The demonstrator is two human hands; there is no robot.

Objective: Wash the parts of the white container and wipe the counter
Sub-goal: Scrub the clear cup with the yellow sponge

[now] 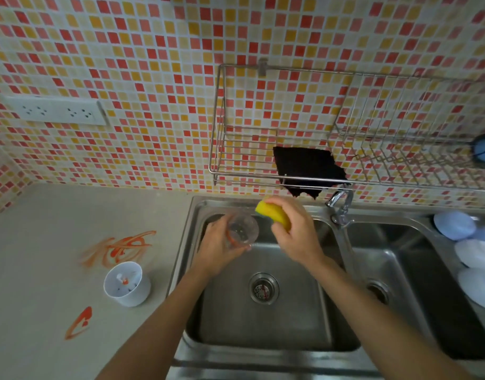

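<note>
My left hand (216, 248) holds a clear plastic part (241, 229) with an orange smear on it, over the left sink basin (263, 325). My right hand (296, 234) grips a yellow sponge (274, 213) just right of that part, apart from it. A white container (126, 283) stands upright on the counter (43, 229) left of the sink, with small pieces and orange residue inside. Orange sauce smears lie on the counter above the container (120, 245) and below it (80, 323).
The faucet (341, 205) stands between the two basins. A wire rack (345, 133) on the tiled wall holds a dark cloth (307, 165). Pale blue plates (469, 250) sit in the right basin. A wall socket (54, 111) is at the upper left.
</note>
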